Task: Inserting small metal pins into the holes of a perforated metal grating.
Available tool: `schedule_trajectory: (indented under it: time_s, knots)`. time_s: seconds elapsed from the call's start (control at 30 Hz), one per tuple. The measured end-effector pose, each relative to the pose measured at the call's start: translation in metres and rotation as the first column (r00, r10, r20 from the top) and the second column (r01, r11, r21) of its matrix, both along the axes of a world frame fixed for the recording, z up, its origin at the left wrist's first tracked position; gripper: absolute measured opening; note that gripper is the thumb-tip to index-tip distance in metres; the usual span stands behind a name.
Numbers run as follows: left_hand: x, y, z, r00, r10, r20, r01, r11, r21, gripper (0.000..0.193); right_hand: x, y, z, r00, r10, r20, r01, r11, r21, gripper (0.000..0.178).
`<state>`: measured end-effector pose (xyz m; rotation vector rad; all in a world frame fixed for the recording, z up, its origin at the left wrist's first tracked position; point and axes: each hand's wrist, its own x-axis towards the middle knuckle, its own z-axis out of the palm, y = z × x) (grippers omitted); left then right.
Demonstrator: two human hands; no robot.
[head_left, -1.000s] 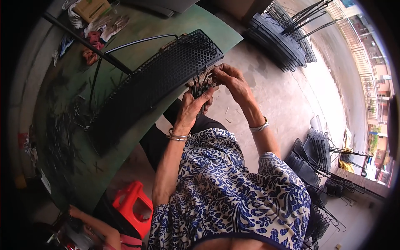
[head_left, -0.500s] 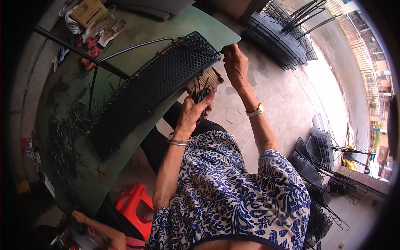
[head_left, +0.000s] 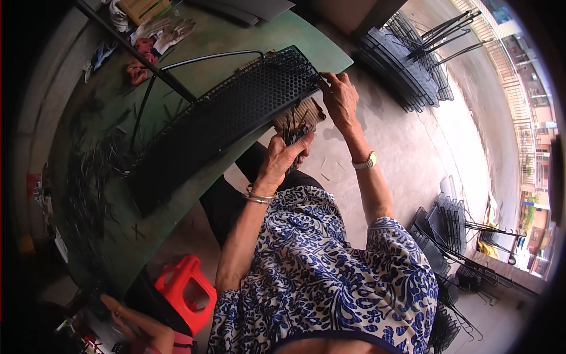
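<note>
A long, curved black mesh rack [head_left: 236, 103] lies on the green table, its right end reaching toward the table's edge. My right hand [head_left: 340, 101] is at that end corner, thumb and fingertips pinched close against the rim. Whatever is between those fingertips is too small to make out. Below the rack, my left hand [head_left: 287, 152] is closed around a bundle of thin black strips [head_left: 293, 133], whose ends stick up above the fist. Behind the bundle shows a piece of brown corrugated cardboard [head_left: 305, 112].
Loose black strips [head_left: 88, 189] are scattered over the green table [head_left: 283, 35]. Gloves and cloths [head_left: 171, 35] lie at the far left. A red stool [head_left: 188, 295] stands below the table near a co-worker's arm [head_left: 141, 324]. Stacked black racks [head_left: 407, 65] stand on the floor at right.
My right hand has come from a raised fist just off the rack's end to fingertips against its corner. My left hand keeps the bundle. The whole view has shifted slightly.
</note>
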<state>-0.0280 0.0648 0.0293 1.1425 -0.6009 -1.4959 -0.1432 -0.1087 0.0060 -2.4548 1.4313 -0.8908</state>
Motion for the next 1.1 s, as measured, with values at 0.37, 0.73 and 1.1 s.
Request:
schedule_trajectory:
  time_s: [0.37, 0.73, 1.1]
  knots:
    - [0.009, -0.001, 0.007, 1.000, 0.006, 0.030, -0.004, 0.998, -0.065, 0.028, -0.012, 0.048, 0.064, 0.815, 0.327, 0.479, -0.573, 0.580, 0.579, 0.034]
    - [0.020, 0.000, -0.001, 0.991, 0.001, 0.132, 0.007, 0.998, -0.059, 0.027, 0.006, 0.043, 0.071, 0.830, 0.247, 0.500, -0.545, 0.550, 0.633, 0.027]
    - [0.024, -0.001, 0.002, 0.938, 0.014, 0.347, 0.009, 0.998, -0.062, 0.027, 0.015, 0.046, 0.082, 0.838, 0.373, 0.399, -0.546, 0.568, 0.615, 0.027]
